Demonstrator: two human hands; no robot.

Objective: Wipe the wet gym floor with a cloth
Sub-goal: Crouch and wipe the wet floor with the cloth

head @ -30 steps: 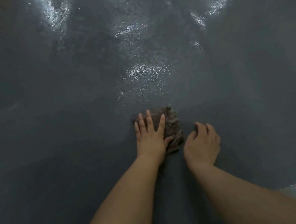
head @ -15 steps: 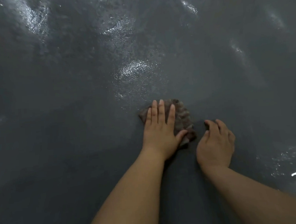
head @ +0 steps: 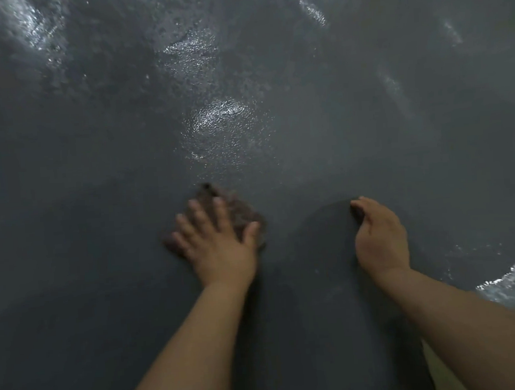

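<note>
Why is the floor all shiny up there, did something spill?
Yes. Water glistens on the floor ahead of the cloth and at the right edge. The left hand presses the cloth flat; nearer the person the floor looks dull.
</note>
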